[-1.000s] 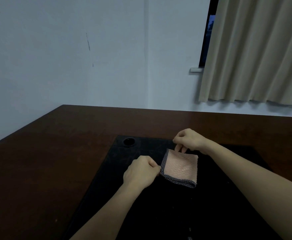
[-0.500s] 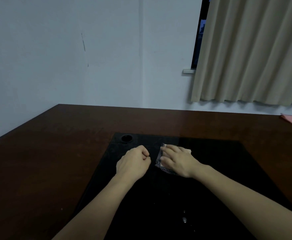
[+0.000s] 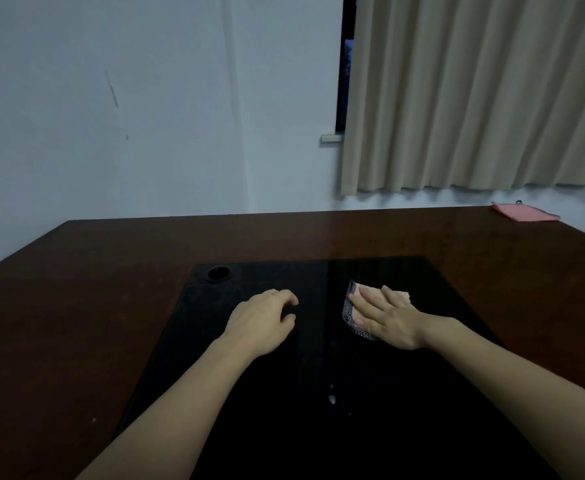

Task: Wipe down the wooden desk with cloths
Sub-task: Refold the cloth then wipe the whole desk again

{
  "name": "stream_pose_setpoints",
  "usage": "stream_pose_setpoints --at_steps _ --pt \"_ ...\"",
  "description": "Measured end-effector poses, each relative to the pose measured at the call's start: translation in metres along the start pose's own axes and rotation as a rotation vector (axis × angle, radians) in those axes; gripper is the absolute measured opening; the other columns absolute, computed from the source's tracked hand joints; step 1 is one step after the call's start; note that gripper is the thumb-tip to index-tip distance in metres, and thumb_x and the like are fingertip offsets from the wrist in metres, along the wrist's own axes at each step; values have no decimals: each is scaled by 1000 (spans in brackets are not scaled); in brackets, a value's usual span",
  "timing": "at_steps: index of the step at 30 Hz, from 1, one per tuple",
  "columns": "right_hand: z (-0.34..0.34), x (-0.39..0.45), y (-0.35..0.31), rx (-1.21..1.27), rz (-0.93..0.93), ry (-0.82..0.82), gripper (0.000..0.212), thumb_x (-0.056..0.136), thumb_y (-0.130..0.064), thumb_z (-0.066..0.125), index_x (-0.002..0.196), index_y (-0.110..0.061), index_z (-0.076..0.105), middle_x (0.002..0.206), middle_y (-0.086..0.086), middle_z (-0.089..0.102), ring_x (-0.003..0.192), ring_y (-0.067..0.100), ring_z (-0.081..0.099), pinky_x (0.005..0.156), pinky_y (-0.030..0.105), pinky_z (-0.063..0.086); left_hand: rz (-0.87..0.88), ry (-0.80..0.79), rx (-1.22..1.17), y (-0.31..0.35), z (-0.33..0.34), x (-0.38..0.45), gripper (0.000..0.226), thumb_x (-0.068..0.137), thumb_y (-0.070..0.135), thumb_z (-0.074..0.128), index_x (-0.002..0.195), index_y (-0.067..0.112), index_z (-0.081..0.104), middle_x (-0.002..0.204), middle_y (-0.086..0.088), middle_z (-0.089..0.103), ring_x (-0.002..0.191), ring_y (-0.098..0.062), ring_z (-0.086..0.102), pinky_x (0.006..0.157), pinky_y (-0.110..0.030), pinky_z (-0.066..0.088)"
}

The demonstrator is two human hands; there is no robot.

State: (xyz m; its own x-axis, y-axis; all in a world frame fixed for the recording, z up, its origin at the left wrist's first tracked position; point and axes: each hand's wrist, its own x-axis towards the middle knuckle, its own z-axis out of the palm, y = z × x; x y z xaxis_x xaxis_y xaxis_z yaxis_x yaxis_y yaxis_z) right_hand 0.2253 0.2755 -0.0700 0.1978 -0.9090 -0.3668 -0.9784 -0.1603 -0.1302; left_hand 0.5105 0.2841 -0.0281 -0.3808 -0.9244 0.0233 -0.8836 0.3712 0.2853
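Pink mesh-edged cloth (image 3: 351, 308) | right hand (image 3: 386, 318) flat, pressing it | left hand (image 3: 261, 322) loosely curled, empty | glossy black mat (image 3: 422, 393)

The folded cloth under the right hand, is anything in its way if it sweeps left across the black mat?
Yes: the left hand rests on the black mat, left of the folded cloth under the right hand.

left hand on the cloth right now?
No. The left hand rests on the black mat holding nothing; only the right hand presses flat on the cloth.
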Motion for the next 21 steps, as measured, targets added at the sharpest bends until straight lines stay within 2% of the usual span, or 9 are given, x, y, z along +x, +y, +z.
stream_pose_setpoints --at_steps 1,2,4,5,9,12,14,18,21 --pt "1 -4 11 -12 15 -14 94 68 -95 -14 149 -49 -23 162 -13 -31 148 35 -31 122 59 -10 33 -21 8 5 1 3 36 104 36 50 141 34 50 146 9 51 127 -16 54 102 -40 47" --pt "1 -10 20 -32 49 -27 87 76 -92 -11 151 -49 -21 160 -13 -34 148 38 -31 121 61 -10 64 -36 14 10 3 6 38 105 36 50 142 34 49 149 9 49 132 -16 51 105 -42 44" --pt "1 -19 35 1 157 -20 61 104 -63 8 158 -41 -11 152 -14 -39 146 44 -31 120 63 -12 120 -51 18 21 5 15 41 105 35 50 146 34 46 153 10 45 137 -16 47 109 -44 39" --pt "1 -21 47 42 185 9 60 107 -59 11 160 -39 -7 154 -12 -38 146 46 -30 119 64 -10 142 -53 12 27 7 20 42 105 35 50 147 35 45 155 11 44 139 -15 45 111 -44 38" --pt "-10 -6 85 69 226 64 77 90 -80 16 158 -45 4 169 -9 -12 154 38 -15 122 59 -2 220 -35 6 42 17 58 44 105 34 51 149 34 44 158 13 39 143 -13 40 113 -42 35" --pt "-28 21 112 127 285 110 65 93 -63 29 153 -43 15 170 -6 2 155 38 -2 122 55 5 261 -19 6 50 23 109 44 105 34 50 149 35 44 159 14 37 144 -13 39 112 -39 35" --pt "-40 47 133 155 298 149 57 102 -48 33 155 -40 15 170 -5 3 154 39 -2 122 53 4 297 -8 16 56 27 155 44 104 35 50 148 34 45 159 13 38 143 -13 40 112 -38 36" --pt "-54 96 182 139 282 227 59 107 -50 22 161 -39 1 170 -11 -7 155 30 -12 123 46 -6 331 13 1 72 42 250 45 103 36 52 148 33 47 157 13 41 143 -12 40 115 -38 34" --pt "-61 114 220 34 248 224 60 107 -52 13 160 -35 -9 168 -13 -13 155 26 -15 124 43 -6 316 -42 -11 88 60 308 47 103 39 50 150 36 43 161 11 35 150 -17 30 122 -48 22"
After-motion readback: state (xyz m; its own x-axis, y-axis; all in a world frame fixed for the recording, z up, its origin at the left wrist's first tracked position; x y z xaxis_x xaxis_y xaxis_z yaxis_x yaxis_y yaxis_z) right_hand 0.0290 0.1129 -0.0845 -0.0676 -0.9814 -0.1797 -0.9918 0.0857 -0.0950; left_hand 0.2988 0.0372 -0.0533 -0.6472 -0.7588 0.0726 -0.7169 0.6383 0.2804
